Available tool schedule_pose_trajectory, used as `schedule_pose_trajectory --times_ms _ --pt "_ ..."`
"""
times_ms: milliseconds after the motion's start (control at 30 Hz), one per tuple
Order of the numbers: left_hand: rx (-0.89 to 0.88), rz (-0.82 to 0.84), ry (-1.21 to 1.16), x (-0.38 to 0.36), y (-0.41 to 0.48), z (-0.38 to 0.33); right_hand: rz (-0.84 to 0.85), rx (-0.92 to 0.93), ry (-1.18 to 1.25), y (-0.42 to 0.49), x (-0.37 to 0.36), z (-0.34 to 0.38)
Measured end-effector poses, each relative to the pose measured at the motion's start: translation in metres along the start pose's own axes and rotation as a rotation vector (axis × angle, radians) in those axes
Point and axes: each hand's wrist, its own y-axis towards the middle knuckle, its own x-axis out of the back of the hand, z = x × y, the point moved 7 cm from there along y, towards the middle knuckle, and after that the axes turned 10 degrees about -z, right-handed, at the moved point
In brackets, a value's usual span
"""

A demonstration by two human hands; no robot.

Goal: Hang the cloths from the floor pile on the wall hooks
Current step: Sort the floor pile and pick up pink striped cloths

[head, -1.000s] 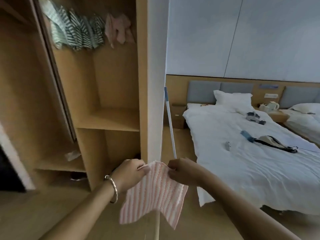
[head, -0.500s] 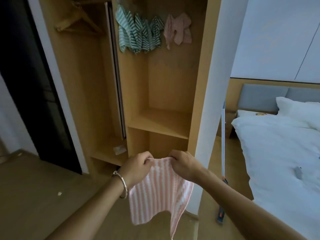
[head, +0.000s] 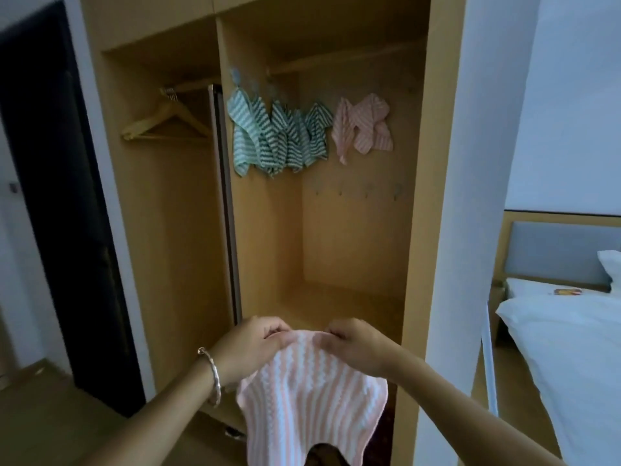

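A pink-and-white striped cloth [head: 309,395] hangs in front of me, held by its top edge. My left hand [head: 252,348], with a bangle on the wrist, pinches the upper left corner. My right hand [head: 356,348] pinches the top edge a little to the right. Inside the open wooden wardrobe, several green striped cloths [head: 275,136] hang on hooks along the left inner wall. Two pink striped cloths [head: 363,129] hang on the back wall. A lower row of bare hooks [head: 366,193] runs across the back wall. The floor pile is out of sight.
The wardrobe [head: 268,250] has a shelf at about hand height. A wooden hanger [head: 168,122] hangs in its left section. A dark doorway [head: 57,196] is at the left. A white wall edge [head: 470,196] and a white bed [head: 571,348] are at the right.
My view has swung from the bed to the wardrobe and tilted up, and I have come closer to it. Both hands have kept hold of the pink cloth's top edge throughout.
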Motion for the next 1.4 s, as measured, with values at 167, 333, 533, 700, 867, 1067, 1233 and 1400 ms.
schedule_pose_trajectory --times_ms 167,333,533,700,867,1067,1233,1400 --pt "-0.03 -0.02 -0.012 -0.002 0.075 -0.002 0.002 0.024 -0.007 0.061 0.026 -0.02" --pt "-0.105 -0.124 0.024 0.004 0.163 -0.016 -0.129 0.03 -0.089 0.137 0.067 -0.023" --pt "-0.335 -0.174 0.132 0.033 0.273 -0.034 -0.2 0.053 -0.291 0.229 0.124 -0.018" --pt "-0.475 -0.126 0.161 0.062 0.365 -0.043 -0.35 0.066 -0.397 0.305 0.164 -0.019" --pt "-0.611 -0.138 0.198 0.068 0.443 -0.053 -0.417 0.028 -0.285 0.36 0.187 -0.035" --pt "-0.703 -0.138 0.168 0.05 0.532 -0.071 -0.616 0.059 -0.132 0.409 0.235 -0.064" --pt "-0.783 -0.227 0.145 0.04 0.58 -0.11 -0.714 0.14 -0.049 0.438 0.286 -0.083" --pt "-0.787 -0.41 0.217 0.034 0.633 -0.146 -0.813 0.258 -0.081 0.476 0.336 -0.101"
